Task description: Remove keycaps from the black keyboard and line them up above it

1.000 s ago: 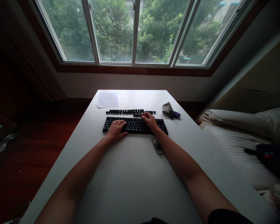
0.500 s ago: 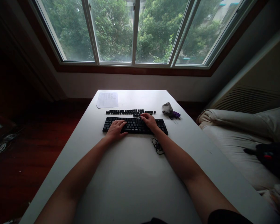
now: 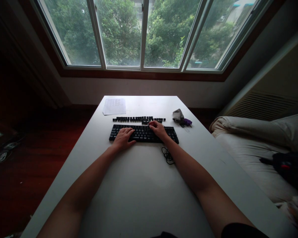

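Keyboard (image 3: 142, 134) is lying across the white worktop (image 3: 134, 185), and I'd call this partway along. Your left hand (image 3: 124, 136) rests flat on its left part, thumb out, not gripping anything I can see. Loose black keys (image 3: 135, 119) sit lined up just beyond it, but plenty are on it too. Your right hand (image 3: 158, 129), well apart from the left, is curled over the back edge; can't tell if it's pinching anything, or exactly how many spots are left.

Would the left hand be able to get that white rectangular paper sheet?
Probably yes: the left hand, resting on the long black keyboard, seems empty, and only the keyboard's low back and some small black keycaps lie towards the paper sheet.
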Action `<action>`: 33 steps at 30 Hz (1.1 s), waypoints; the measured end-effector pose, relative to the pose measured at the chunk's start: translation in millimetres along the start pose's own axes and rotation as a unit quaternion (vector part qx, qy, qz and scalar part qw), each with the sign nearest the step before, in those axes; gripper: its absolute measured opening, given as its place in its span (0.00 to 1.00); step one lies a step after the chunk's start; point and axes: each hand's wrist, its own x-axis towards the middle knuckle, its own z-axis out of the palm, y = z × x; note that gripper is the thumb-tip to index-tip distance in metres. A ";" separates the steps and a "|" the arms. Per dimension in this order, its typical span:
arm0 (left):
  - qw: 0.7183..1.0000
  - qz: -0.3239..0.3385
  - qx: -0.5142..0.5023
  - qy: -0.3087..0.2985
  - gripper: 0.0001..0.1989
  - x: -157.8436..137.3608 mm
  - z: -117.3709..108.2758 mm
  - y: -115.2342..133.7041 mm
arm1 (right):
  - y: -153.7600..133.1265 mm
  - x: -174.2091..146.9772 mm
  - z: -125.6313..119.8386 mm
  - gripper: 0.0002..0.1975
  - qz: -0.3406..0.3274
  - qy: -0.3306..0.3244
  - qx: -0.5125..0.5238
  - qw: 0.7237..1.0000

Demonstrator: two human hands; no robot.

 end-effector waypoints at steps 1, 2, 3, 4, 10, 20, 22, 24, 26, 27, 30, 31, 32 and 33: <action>1.000 0.000 0.002 0.000 0.33 0.0 0.0 0.0 | -0.2 -0.1 -0.1 0.13 -0.001 0.000 -0.002 1.000; 1.000 0.001 0.005 -0.001 0.33 0.0 0.0 0.0 | -0.3 -0.3 -0.3 0.13 -0.002 0.000 -0.004 1.000; 1.000 0.001 0.006 -0.001 0.33 0.0 -0.2 0.2 | -0.5 -0.4 -0.4 0.13 -0.002 0.000 -0.008 1.000; 1.000 0.001 0.008 -0.002 0.33 0.0 -0.5 0.4 | -0.7 -0.5 -0.6 0.12 -0.002 0.000 -0.012 1.000; 1.000 0.001 0.010 -0.004 0.32 0.0 -2.6 2.4 | -6.7 -3.9 1.3 0.11 -0.021 -0.011 -0.056 0.998; 1.000 -0.004 0.009 -0.004 0.32 -0.1 -1.6 2.3 | -19.4 -12.1 7.4 0.09 -0.134 -0.061 -0.184 0.972; 1.000 -0.004 0.009 -0.005 0.32 -0.3 -2.2 2.8 | -18.8 -11.8 7.6 0.09 -0.138 -0.065 -0.187 0.971; 1.000 -0.005 0.007 -0.006 0.32 -0.3 -3.0 3.2 | -18.0 -11.5 8.0 0.09 -0.142 -0.066 -0.190 0.969; 1.000 -0.004 0.006 -0.007 0.32 -0.2 -3.4 3.2 | -17.8 -11.7 8.4 0.08 -0.149 -0.068 -0.195 0.967; 1.000 -0.004 0.005 -0.007 0.32 -0.1 -3.4 3.1 | -18.0 -12.0 8.6 0.08 -0.154 -0.069 -0.198 0.966; 1.000 -0.001 0.006 -0.007 0.32 0.3 -2.5 2.1 | -19.3 -13.0 8.6 0.08 -0.165 -0.074 -0.207 0.961; 1.000 -0.001 0.007 -0.006 0.32 0.3 -2.1 1.7 | -19.7 -13.2 8.5 0.08 -0.166 -0.077 -0.210 0.961; 1.000 -0.001 0.008 -0.005 0.32 0.4 -1.7 1.4 | -20.1 -13.4 8.5 0.08 -0.165 -0.079 -0.212 0.960; 1.000 -0.001 0.009 -0.005 0.32 0.4 -1.4 1.2 | -20.3 -13.4 8.5 0.07 -0.164 -0.081 -0.215 0.959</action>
